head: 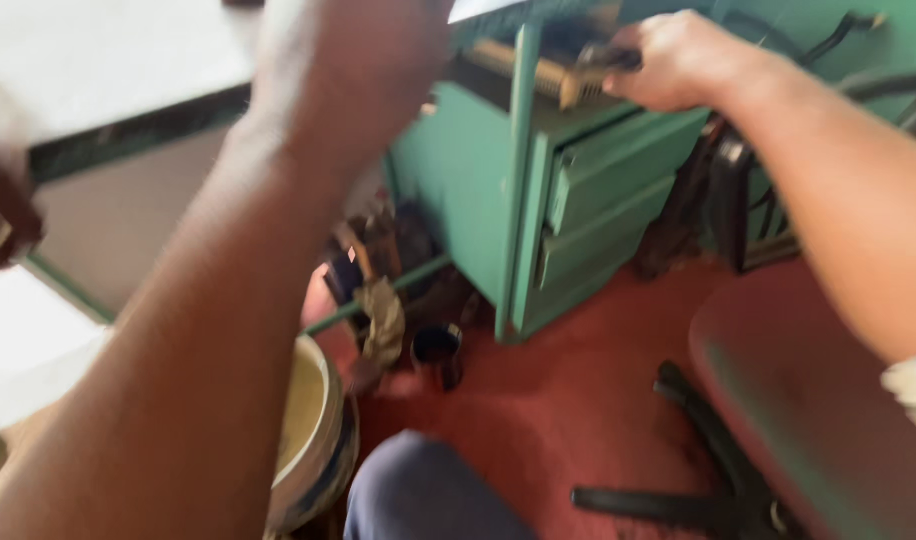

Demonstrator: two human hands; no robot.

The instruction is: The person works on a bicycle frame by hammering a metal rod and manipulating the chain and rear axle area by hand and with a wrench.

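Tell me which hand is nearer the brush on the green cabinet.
Right. The right hand grips the brush by its handle; the left hand is raised just beside the brush's other end.

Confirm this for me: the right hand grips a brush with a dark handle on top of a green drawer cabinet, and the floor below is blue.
Not quite. The floor is red, not blue; the head view shows it. The rest stands: the right hand grips a dark-handled brush on top of the green drawer cabinet.

Two hands up, left hand [353, 50] and right hand [678, 60], one green cabinet [478, 180] with two drawers [603, 190], one small dark cup [438, 350], one red chair [808, 400].
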